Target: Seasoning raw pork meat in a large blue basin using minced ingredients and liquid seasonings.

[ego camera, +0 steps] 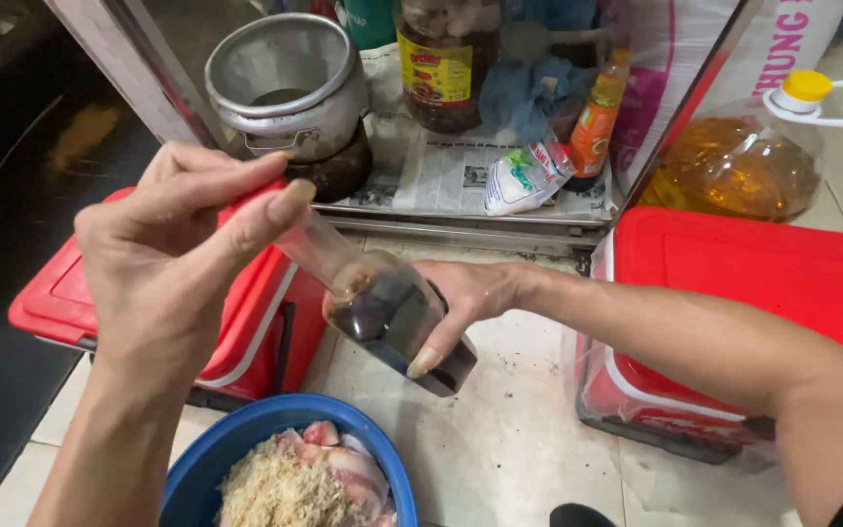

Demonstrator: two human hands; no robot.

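Bottle: you hold a clear glass bottle point(387, 310) with dark sauce in its lower half, tilted so the neck points up and to the left, above the floor and just past the rim of the blue bowl point(246, 439).
Right hand: your right hand point(465, 303) is wrapped around the body of the bottle from behind, thumb across the front near its base; keep that grip firm, since glass with sauce on it can slip.
Left hand: your left hand point(173, 259) is closed at the neck, thumb and fingertips pinched around the top; the cap itself is hidden, so whether it is on or off cannot be told.
Working the top: turn with the left fingers only and let the right hand hold the body steady, rather than twisting both.
Bowl: it sits low and left of the bottle, holding pale pink meat pieces point(343, 464) with a heap of fine tan shreds point(270, 488) on top.
Aim: bring the mouth over the middle of the bowl before you tip further; the base now hangs over bare tile.
Surroundings: red cooler boxes point(763, 283) stand on either side, close to your elbows.
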